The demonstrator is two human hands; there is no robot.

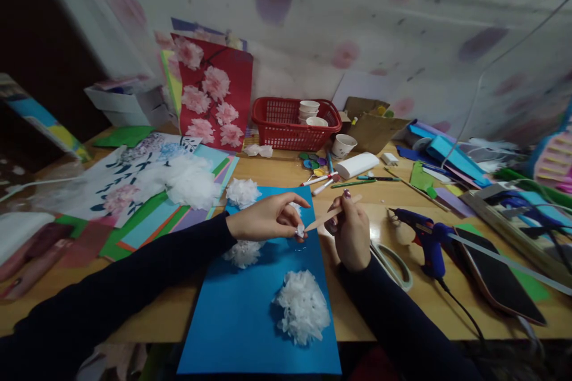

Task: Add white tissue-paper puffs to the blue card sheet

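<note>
My left hand (266, 215) is over the blue sheet, its thumb and fingers pinched on a small white paper piece (300, 231). More white paper shows behind these fingers, and I cannot tell whether it is joined to that piece. A flat wooden craft stick (322, 219) is gripped in my right hand (352, 233), its tip at or close to the white piece. Beneath lies the blue sheet (236, 321), overhanging the table's front edge. Ruffled white paper flowers rest on it: one at lower right (302, 308), one at top left (242, 192), another partly under my left wrist (244, 253).
Right of my right hand are scissors (404, 274), a blue glue gun (422, 232) and a dark phone (498, 274). A red basket (297, 140) with paper cups stands behind. White tissue (194, 181) and coloured sheets spread leftward, near a red flower picture (245, 95).
</note>
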